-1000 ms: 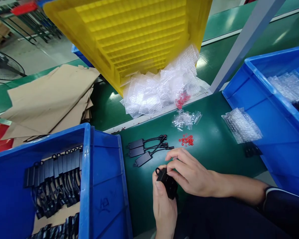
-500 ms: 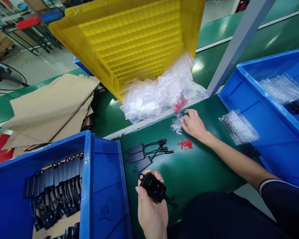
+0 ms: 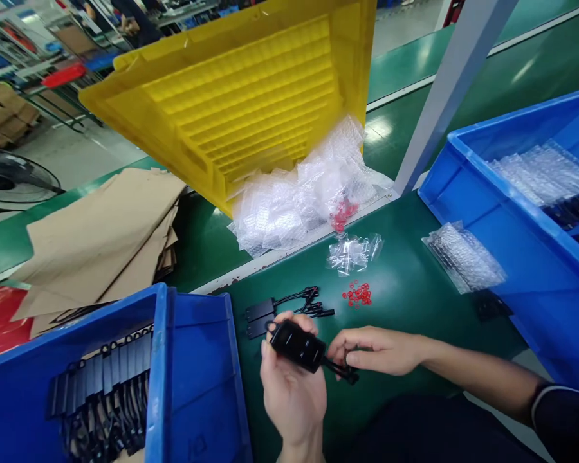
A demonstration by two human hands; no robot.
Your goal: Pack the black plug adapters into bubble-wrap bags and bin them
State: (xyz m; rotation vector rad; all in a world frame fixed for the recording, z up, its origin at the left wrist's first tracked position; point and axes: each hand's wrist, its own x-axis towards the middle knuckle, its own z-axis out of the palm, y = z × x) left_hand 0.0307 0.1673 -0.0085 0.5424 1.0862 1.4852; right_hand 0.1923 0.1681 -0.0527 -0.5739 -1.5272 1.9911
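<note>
In my left hand lies a small black electronic box with faint light markings and a loop at one end. My right hand has its fingers curled round the short black cables at the box's other end. What else those fingers may hold is hidden. Behind my left hand, more black boxes with cables lie on the green table, partly covered by it. Small red rings are scattered beyond my right hand. Further back is a pile of small clear bags.
A blue bin at left holds rows of black boxes. Another blue bin stands at right, with a bubble-wrap stack beside it. Bubble bags lean on a yellow crate. Cardboard sheets and a grey post are behind.
My right hand has left the small clear bags and come down to the cables of the black box in my left hand. The camera view has shifted slightly.
</note>
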